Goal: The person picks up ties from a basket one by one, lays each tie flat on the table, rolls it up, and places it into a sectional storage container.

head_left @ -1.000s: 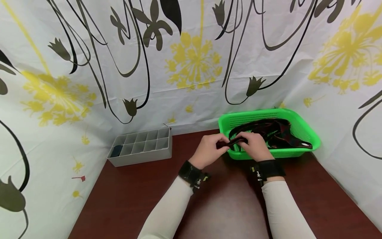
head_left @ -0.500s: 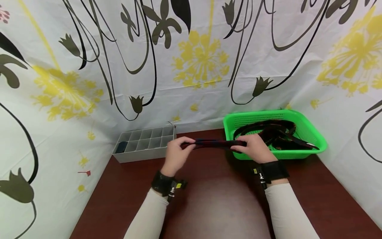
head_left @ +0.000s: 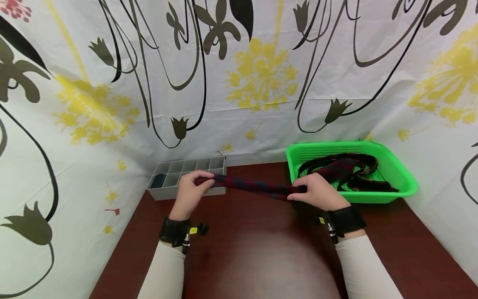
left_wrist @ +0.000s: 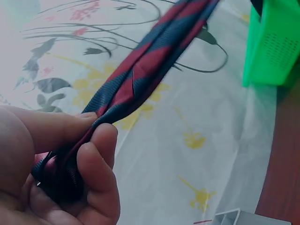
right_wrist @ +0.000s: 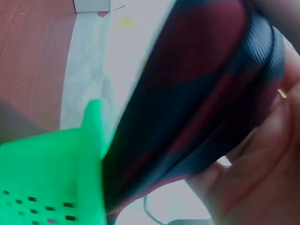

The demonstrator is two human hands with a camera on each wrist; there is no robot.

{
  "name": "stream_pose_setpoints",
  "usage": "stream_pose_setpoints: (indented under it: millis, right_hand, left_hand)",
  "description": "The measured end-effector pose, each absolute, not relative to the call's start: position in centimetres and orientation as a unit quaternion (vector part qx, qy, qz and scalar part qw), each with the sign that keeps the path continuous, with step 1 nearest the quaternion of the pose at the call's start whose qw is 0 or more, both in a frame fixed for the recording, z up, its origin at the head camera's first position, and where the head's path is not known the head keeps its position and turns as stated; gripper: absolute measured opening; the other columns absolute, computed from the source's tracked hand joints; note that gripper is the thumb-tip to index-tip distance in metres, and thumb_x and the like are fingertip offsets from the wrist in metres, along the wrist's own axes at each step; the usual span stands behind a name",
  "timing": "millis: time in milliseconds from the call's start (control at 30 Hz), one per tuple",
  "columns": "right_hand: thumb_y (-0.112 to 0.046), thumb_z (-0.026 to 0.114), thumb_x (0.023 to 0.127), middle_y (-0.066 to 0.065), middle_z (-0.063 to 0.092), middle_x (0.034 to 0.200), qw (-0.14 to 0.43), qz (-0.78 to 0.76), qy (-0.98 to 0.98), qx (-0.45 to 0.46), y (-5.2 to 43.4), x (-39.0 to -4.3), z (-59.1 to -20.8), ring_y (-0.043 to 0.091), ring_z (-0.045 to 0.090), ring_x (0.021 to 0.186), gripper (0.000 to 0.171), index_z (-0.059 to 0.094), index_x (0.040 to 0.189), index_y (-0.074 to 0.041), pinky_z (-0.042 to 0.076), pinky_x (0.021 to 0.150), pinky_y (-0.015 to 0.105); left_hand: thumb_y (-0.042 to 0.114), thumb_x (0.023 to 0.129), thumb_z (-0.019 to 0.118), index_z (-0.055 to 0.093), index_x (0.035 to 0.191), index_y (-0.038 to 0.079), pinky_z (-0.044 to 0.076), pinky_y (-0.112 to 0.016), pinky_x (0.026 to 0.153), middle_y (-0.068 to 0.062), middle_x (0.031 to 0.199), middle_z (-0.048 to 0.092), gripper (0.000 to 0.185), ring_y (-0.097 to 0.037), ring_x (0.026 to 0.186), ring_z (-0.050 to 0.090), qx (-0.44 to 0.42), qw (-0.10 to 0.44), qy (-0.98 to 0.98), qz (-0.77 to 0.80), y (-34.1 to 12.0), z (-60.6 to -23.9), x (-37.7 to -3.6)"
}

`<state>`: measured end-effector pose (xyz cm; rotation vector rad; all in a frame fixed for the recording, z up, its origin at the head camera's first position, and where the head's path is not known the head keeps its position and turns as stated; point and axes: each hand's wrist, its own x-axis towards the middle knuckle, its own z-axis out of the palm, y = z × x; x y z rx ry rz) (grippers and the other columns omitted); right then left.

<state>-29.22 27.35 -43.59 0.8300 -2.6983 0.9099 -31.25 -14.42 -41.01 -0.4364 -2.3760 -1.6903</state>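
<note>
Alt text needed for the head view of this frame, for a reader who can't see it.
Two hands stretch a red-and-navy striped tie above a dark brown table: the left hand pinches one end, the right hand grips the other. A green basket of more ties sits at right, a grey divided organizer at left.

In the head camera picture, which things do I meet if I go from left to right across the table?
Grey divided box → left hand → striped tie → right hand → green basket.
</note>
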Motion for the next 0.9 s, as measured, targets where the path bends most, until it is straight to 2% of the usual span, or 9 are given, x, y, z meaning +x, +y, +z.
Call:
stream_pose_setpoints:
  millis: [100,267,333,567,667,767,900]
  right_hand:
    - [-0.039,0.083,0.092,-0.020,0.061,0.072,0.065,0.287,-0.914,0.280,26.9,-28.8,-43.2,0.003,0.049,0.065,0.016,0.071,0.082,-0.036,0.043,0.066,0.026]
    - [-0.031,0.084,0.092,-0.018,0.058,0.070,0.066,0.230,-0.936,0.259,26.8,-29.0,-43.4,0.003,0.046,0.064,0.015,0.072,0.083,-0.033,0.040,0.067,0.027]
    - [-0.028,0.085,0.091,-0.017,0.057,0.069,0.076,0.212,-0.942,0.247,26.9,-29.2,-43.7,0.004,0.047,0.065,0.016,0.072,0.082,-0.032,0.040,0.067,0.028]
    - [-0.025,0.086,0.089,-0.014,0.071,0.080,0.145,0.168,-0.949,0.225,27.4,-29.6,-44.4,0.020,0.061,0.087,0.009,0.078,0.086,-0.029,0.048,0.072,0.036]
    - [-0.023,0.087,0.088,-0.008,0.075,0.082,0.175,0.165,-0.945,0.222,27.6,-29.9,-44.7,0.024,0.065,0.086,0.006,0.081,0.089,-0.024,0.052,0.071,0.040]
    - [-0.021,0.087,0.087,-0.005,0.076,0.082,0.189,0.175,-0.942,0.216,28.1,-30.2,-45.0,0.020,0.066,0.079,0.007,0.082,0.091,-0.022,0.054,0.068,0.040]
    - [-0.025,0.087,0.089,-0.011,0.067,0.073,0.184,0.192,-0.943,0.198,28.8,-30.2,-44.8,0.008,0.054,0.064,0.014,0.074,0.082,-0.026,0.046,0.063,0.030]
  left_hand:
    - [0.006,0.099,0.074,0.077,0.117,0.003,0.060,-0.025,0.071,-0.016,0.115,0.071,0.019,-0.013,0.076,0.069,-0.145,0.076,-0.786,-0.596,-15.4,-40.8,-31.1]
    - [0.002,0.100,0.069,0.069,0.130,0.003,0.062,-0.026,0.074,-0.017,0.121,0.069,0.030,-0.015,0.084,0.072,-0.133,0.058,-0.764,-0.628,-16.7,-40.7,-31.1]
    - [0.002,0.101,0.068,0.067,0.132,0.005,0.063,-0.028,0.076,-0.016,0.124,0.067,0.032,-0.015,0.085,0.072,-0.128,0.060,-0.760,-0.634,-17.1,-40.6,-31.3]
    - [-0.003,0.103,0.059,0.061,0.131,0.002,0.062,-0.028,0.076,-0.018,0.131,0.058,0.028,-0.015,0.088,0.069,-0.104,0.081,-0.737,-0.663,-17.6,-39.7,-31.4]
    - [-0.005,0.103,0.056,0.060,0.129,0.001,0.062,-0.026,0.074,-0.019,0.134,0.055,0.027,-0.016,0.087,0.069,-0.095,0.094,-0.725,-0.676,-17.8,-39.4,-31.3]
    - [-0.006,0.102,0.055,0.061,0.126,0.002,0.061,-0.026,0.072,-0.019,0.133,0.055,0.026,-0.016,0.085,0.068,-0.081,0.115,-0.709,-0.691,-18.1,-39.2,-31.3]
    - [-0.007,0.102,0.054,0.061,0.124,0.004,0.059,-0.024,0.068,-0.016,0.123,0.058,0.026,-0.017,0.081,0.066,-0.055,0.150,-0.679,-0.716,-18.5,-39.3,-31.2]
